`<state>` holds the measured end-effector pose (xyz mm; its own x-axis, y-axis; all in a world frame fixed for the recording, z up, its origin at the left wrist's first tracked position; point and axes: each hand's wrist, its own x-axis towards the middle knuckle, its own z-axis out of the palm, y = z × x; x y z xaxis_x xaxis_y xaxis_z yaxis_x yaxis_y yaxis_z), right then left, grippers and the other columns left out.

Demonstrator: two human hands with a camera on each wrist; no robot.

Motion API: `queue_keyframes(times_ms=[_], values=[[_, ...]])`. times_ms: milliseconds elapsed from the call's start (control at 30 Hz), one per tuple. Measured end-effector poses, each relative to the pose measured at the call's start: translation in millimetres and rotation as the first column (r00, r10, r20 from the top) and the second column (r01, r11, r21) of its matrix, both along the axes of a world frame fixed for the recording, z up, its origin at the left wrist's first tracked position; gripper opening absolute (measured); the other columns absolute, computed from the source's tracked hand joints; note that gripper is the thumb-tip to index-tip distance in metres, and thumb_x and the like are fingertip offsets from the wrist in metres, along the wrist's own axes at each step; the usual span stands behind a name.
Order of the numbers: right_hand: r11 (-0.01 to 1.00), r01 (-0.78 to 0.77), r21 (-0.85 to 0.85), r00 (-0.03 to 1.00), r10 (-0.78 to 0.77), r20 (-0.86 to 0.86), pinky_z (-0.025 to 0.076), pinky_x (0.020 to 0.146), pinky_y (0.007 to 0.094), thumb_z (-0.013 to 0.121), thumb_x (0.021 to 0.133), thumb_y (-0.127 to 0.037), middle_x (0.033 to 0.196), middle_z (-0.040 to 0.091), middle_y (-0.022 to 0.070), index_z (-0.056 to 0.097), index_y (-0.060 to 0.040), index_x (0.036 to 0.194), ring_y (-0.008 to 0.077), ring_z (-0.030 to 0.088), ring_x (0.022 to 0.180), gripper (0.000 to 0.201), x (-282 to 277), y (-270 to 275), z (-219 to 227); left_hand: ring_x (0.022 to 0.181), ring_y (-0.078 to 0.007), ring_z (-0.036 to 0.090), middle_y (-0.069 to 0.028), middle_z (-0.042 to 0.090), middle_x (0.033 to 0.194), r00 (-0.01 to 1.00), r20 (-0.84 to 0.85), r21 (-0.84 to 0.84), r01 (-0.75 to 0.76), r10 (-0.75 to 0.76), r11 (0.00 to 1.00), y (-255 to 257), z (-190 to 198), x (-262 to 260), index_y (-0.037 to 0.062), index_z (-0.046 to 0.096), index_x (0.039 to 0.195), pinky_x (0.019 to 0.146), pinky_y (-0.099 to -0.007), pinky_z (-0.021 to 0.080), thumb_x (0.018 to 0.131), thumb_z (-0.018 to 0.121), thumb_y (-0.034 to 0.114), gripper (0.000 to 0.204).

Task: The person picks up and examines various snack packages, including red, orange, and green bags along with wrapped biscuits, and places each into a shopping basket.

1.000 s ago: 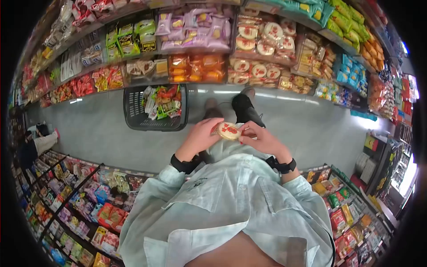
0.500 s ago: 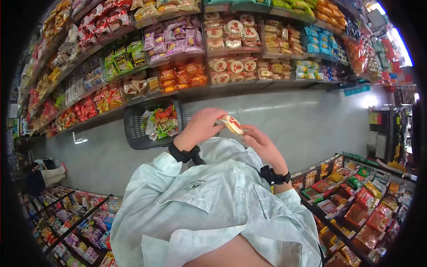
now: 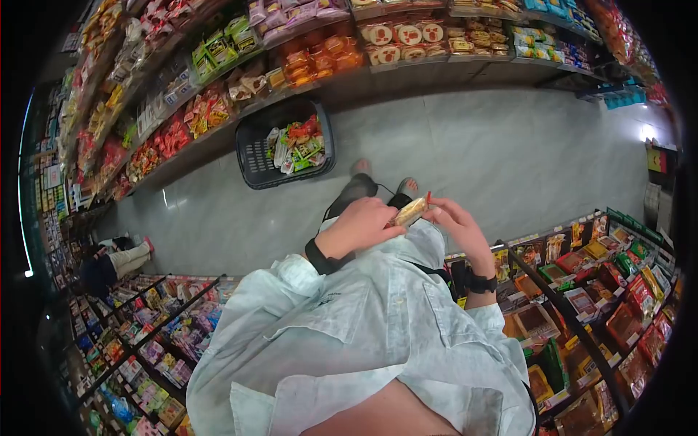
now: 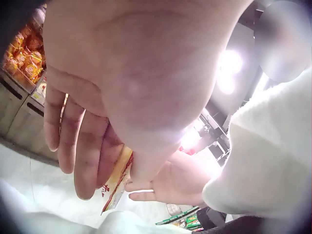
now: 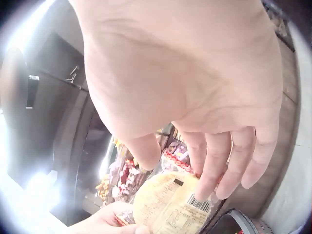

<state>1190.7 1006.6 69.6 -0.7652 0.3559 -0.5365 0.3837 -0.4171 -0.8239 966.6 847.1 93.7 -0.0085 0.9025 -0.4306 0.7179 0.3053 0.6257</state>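
Observation:
A round, flat wrapped biscuit (image 3: 412,211) is tilted nearly edge-on between the hands in the head view. The right wrist view shows its yellowish back, with small print and a barcode; red lettering shows on its other side in the left wrist view. My left hand (image 3: 360,227) pinches one edge between thumb and fingers. At the far edge is my right hand (image 3: 464,231), thumb apart from its nearly straight fingers (image 5: 214,168), which come right up to the wrapper.
A dark basket (image 3: 252,161) with several packaged snacks (image 3: 298,144) stands on the grey floor (image 3: 494,138) by the shelves. Bins of wrapped sweets and round biscuits (image 3: 409,34) line the far side. Low display racks (image 3: 582,291) stand on the near side. Another person (image 3: 116,265) is at far left.
The biscuit has turned from its red-printed face showing to nearly edge-on. Shelves and basket have shifted in the head view. My right hand's fingers have loosened and straightened at the edge.

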Motion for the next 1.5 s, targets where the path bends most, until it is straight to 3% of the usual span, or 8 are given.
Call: queue_keyframes(times_ms=[233,400,500,633,933,1133,1233,1500], values=[[0.937,-0.206,0.283,0.978,0.185,0.097,0.057,0.092,0.0338,0.070,0.106,-0.021,0.110,0.073,0.0078,0.052,-0.0013,0.155,0.0171,0.071,0.102,0.056,-70.3,-35.8,15.2,0.087,-0.0382,0.068,-0.0160,0.070,0.080,0.994,0.041,0.166,-0.104,0.098,0.981,-34.3,2.2,-22.0,0.0051,0.073,0.085,0.081,-0.0506,0.053,0.094,0.071,0.046,0.042],[0.924,-0.268,0.274,0.963,0.264,0.052,0.058,0.098,0.0373,0.071,0.104,-0.016,0.134,0.067,0.0154,0.039,-0.0051,0.164,0.0229,0.070,0.115,0.069,-152.9,-83.1,34.1,0.090,-0.0366,0.071,-0.0133,0.074,0.088,0.930,0.075,0.097,-0.365,0.359,0.926,-101.9,15.6,-78.7,0.0056,0.075,0.096,0.084,-0.0490,0.054,0.094,0.072,0.045,0.040],[0.902,-0.272,0.335,0.955,0.296,-0.023,0.057,0.103,0.0396,0.071,0.103,-0.015,0.150,0.057,0.0199,0.033,-0.0081,0.168,0.0265,0.065,0.128,0.076,-206.0,-132.5,37.3,0.087,-0.0335,0.072,-0.0092,0.074,0.089,0.788,0.171,0.324,-0.612,0.592,0.721,-165.6,-1.5,-120.0,0.0072,0.070,0.114,0.076,-0.0490,0.055,0.095,0.073,0.042,0.040],[0.815,-0.395,0.425,0.903,0.429,0.016,0.056,0.104,0.0394,0.072,0.102,-0.014,0.158,0.051,0.0181,0.043,-0.0072,0.161,0.0274,0.060,0.136,0.066,-263.4,-177.4,40.1,0.088,-0.0316,0.072,-0.0067,0.074,0.093,0.687,0.175,0.311,-0.718,0.705,0.622,-241.8,-13.2,-179.3,0.0114,0.060,0.136,0.075,-0.0444,0.056,0.095,0.076,0.032,0.049],[0.778,-0.526,0.345,0.851,0.485,0.203,0.052,0.110,0.0364,0.066,0.107,-0.013,0.133,0.071,0.0097,0.059,-0.0032,0.145,0.0200,0.066,0.125,0.040,-278.5,-215.4,46.4,0.092,-0.0326,0.072,-0.0069,0.074,0.093,0.806,0.054,0.264,-0.581,0.589,0.770,-305.5,-53.4,-221.5,0.0093,0.067,0.121,0.081,-0.0460,0.056,0.096,0.073,0.025,0.031],[0.866,-0.355,0.353,0.929,0.286,0.234,0.054,0.104,0.0362,0.067,0.105,-0.014,0.132,0.072,0.0124,0.059,-0.0023,0.144,0.0217,0.069,0.120,0.041,-249.0,-213.5,54.7,0.095,-0.0342,0.071,-0.0085,0.074,0.098,0.902,0.160,0.189,-0.426,0.400,0.885,-274.1,-47.8,-207.0,0.0093,0.067,0.122,0.083,-0.0462,0.056,0.096,0.072,0.027,0.032],[0.898,-0.246,0.366,0.962,0.180,0.205,0.056,0.101,0.0357,0.068,0.104,-0.014,0.131,0.072,0.0133,0.060,-0.0020,0.144,0.0219,0.071,0.116,0.042,-225.2,-206.5,54.6,0.097,-0.0366,0.071,-0.0118,0.074,0.102,0.959,0.120,0.305,-0.281,0.256,0.910,-259.7,-58.8,-194.9,0.0088,0.067,0.122,0.085,-0.0477,0.056,0.096,0.070,0.027,0.032],[0.944,-0.117,0.308,0.975,0.050,0.218,0.052,0.104,0.0330,0.064,0.107,-0.012,0.131,0.070,0.0098,0.060,-0.0028,0.145,0.0156,0.065,0.122,0.039,-146.6,-150.5,35.9,0.109,-0.0389,0.069,-0.0172,0.073,0.109,0.999,-0.016,0.152,0.033,-0.031,0.988,-193.0,-49.8,-168.7,0.0065,0.068,0.116,0.095,-0.0512,0.054,0.095,0.070,0.029,0.031]])
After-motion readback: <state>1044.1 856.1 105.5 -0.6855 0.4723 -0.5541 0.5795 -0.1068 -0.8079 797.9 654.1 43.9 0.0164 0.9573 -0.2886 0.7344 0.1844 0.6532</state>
